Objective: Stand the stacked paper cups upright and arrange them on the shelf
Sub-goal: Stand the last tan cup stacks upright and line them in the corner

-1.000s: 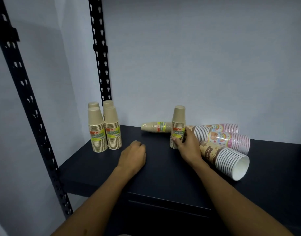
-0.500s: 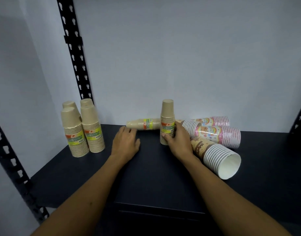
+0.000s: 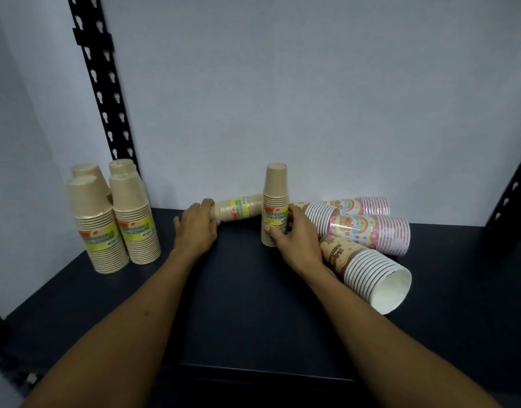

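Note:
On the dark shelf (image 3: 253,304), a tan cup stack (image 3: 274,198) stands upright at the middle; my right hand (image 3: 291,237) holds its lower part, fingers curled round it. Behind it a second tan stack (image 3: 238,210) lies on its side, and my left hand (image 3: 198,228) grips its left end. Several tan stacks (image 3: 115,219) stand upright at the back left. To the right lie a brown-printed stack (image 3: 368,269) with its white mouth toward me and pink printed stacks (image 3: 371,228), all on their sides.
Black perforated shelf uprights rise at the back left (image 3: 103,83) and at the right edge (image 3: 512,195). A pale wall closes the back. The shelf's front edge (image 3: 262,375) runs below my forearms.
My left hand moved from the shelf surface back to the lying tan stack and took hold of its left end. My right hand stayed on the upright stack. The camera shifted.

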